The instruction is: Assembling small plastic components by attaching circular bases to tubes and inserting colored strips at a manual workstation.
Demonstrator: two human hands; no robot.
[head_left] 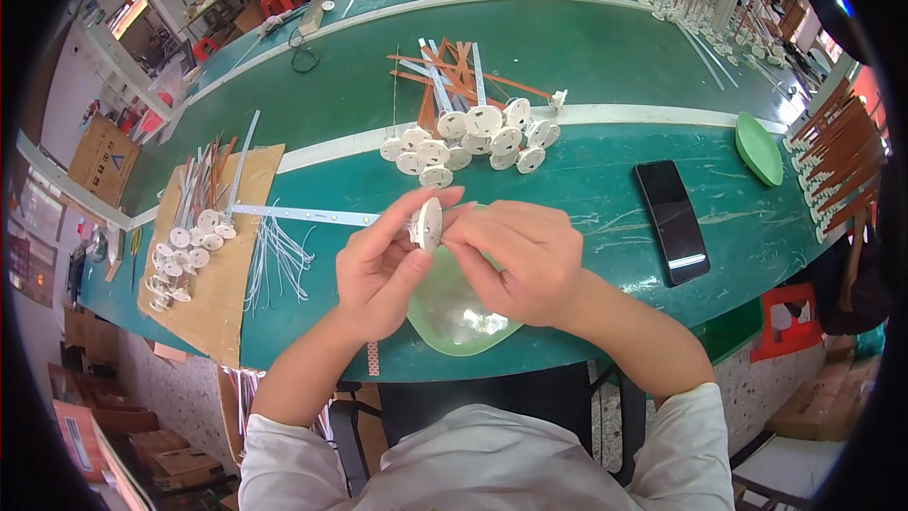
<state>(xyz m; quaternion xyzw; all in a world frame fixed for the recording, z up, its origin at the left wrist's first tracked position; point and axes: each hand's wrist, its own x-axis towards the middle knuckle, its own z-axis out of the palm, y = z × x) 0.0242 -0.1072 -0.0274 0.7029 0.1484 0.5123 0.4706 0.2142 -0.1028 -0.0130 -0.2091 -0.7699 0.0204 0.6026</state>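
Hands at frame centre: left hand (378, 260) and right hand (515, 260) both pinch a white disc (428, 223); its strip (303, 216) runs leftward.

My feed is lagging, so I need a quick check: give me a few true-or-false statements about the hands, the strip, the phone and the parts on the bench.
1. Both hands, left hand and right hand, hold a white disc. True.
2. The white strip runs from the disc toward the person's right. False: toward the left.
3. The phone lies right of the hands. True.
4. The green dish under the hands is heaped with discs. False: only a few small bits.
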